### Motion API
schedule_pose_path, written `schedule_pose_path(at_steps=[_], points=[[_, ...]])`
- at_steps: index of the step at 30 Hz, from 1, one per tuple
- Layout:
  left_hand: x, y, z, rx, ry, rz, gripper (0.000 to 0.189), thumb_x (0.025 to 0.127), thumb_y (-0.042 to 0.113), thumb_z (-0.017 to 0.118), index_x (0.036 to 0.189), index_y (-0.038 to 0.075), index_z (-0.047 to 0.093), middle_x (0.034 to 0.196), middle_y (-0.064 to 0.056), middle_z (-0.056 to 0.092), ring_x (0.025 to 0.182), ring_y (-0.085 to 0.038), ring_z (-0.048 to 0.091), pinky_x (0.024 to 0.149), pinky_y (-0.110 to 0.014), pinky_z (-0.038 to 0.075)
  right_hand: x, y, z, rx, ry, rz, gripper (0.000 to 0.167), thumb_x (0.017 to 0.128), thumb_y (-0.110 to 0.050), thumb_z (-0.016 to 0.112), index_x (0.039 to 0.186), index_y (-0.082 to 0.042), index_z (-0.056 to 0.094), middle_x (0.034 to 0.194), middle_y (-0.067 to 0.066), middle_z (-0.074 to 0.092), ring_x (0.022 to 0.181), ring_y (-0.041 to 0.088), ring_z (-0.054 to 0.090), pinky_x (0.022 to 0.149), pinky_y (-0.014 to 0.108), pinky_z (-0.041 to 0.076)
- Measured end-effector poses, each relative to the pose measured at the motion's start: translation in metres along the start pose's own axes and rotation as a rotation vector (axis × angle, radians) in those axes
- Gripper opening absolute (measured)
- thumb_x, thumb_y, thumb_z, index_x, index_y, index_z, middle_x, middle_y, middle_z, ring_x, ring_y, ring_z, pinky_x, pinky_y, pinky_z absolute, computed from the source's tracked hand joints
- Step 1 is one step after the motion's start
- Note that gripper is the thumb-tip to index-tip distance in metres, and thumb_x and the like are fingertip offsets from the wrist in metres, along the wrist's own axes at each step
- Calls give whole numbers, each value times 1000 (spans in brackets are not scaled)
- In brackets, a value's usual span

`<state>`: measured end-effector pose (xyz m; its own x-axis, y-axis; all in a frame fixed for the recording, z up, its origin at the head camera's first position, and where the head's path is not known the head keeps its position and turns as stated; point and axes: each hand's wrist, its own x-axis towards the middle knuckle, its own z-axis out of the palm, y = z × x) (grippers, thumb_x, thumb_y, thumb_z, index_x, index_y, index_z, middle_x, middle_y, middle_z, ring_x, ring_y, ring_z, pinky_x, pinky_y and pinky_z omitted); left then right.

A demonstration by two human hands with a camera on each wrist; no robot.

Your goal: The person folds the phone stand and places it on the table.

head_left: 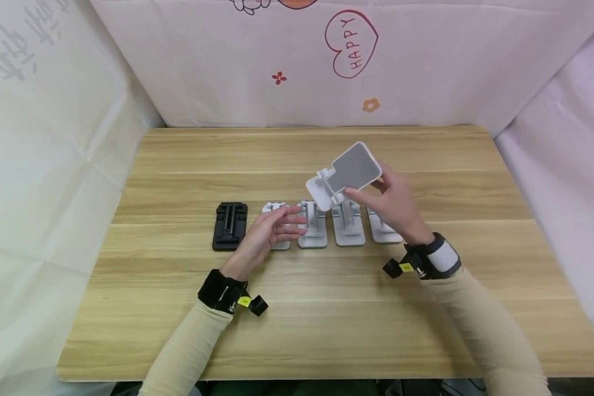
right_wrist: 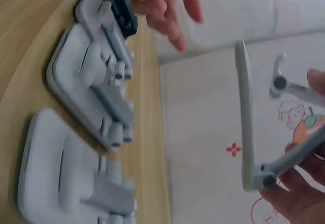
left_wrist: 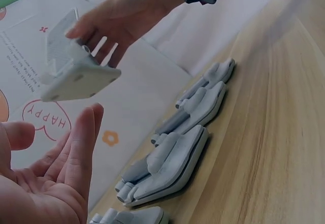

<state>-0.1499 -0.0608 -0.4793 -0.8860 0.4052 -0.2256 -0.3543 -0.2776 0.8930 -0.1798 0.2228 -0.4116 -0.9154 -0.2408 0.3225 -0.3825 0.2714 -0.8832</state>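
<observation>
My right hand (head_left: pixel 400 208) grips a white phone stand (head_left: pixel 355 168) with a grey pad, raised over the row of folded stands. Its base and support arm are unfolded, as the right wrist view of the phone stand (right_wrist: pixel 246 117) shows, with thumb and fingers around the upper part. My left hand (head_left: pixel 264 234) is held out with fingers extended toward the raised stand, nothing in it. In the left wrist view the stand's base (left_wrist: pixel 81 82) hangs just beyond the left fingertips. Below the hands lie several folded white stands (head_left: pixel 313 237), one partly hidden by the left hand.
A black folded stand (head_left: pixel 230 226) lies at the left end of the row. The row runs across the middle of a wooden table (head_left: pixel 326 330). A white printed cloth (head_left: pixel 203 71) hangs behind the table, with more cloth at both sides.
</observation>
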Motion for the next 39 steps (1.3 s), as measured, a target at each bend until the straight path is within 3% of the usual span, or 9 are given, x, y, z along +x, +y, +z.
schedule_pose_path(at_steps=[6,12,19,23,29,33,39], points=[[-2,4,4,-16,-51,25,52,111,31,45,140,-12,51,113,-14,76,91,-17,76,86,-33,63,-6,-12,8,-17,-227,-174,62,76,8,85,134,2,63,119,15,73,103,14,69,90,25,59],[-5,5,5,37,-115,3,53,109,27,47,142,-16,46,101,-1,78,87,-12,74,80,-25,62,-9,-16,12,2,-403,-260,64,72,6,88,131,2,64,112,10,75,96,16,69,84,28,60],[-8,3,2,71,-258,-6,51,102,13,49,140,-20,43,100,2,78,83,-12,75,77,-27,63,-10,-19,14,-10,-504,-317,67,72,1,90,133,1,64,115,7,75,97,15,68,82,29,59],[-8,0,0,69,-300,-12,49,100,6,48,140,-21,42,99,1,79,78,-12,76,76,-28,64,-10,-18,14,0,-553,-330,66,73,0,89,134,1,63,118,8,74,96,17,68,79,30,60],[-9,-2,0,73,-296,16,45,100,-1,49,137,-26,43,102,-5,79,75,-12,76,69,-25,64,-11,-12,18,-5,-554,-356,66,76,-1,86,137,2,61,126,10,71,107,18,66,88,31,58],[-11,-1,4,68,-263,30,44,101,-3,47,137,-27,42,97,-1,79,73,-10,75,65,-22,62,-15,-6,24,6,-500,-353,63,79,2,82,138,2,60,125,11,71,112,19,66,95,31,55],[-12,0,8,44,-186,31,43,101,-3,49,136,-27,43,88,1,77,68,-8,73,61,-20,61,-21,-3,35,-19,-385,-308,56,84,1,81,136,0,61,122,10,71,108,17,67,91,28,56]])
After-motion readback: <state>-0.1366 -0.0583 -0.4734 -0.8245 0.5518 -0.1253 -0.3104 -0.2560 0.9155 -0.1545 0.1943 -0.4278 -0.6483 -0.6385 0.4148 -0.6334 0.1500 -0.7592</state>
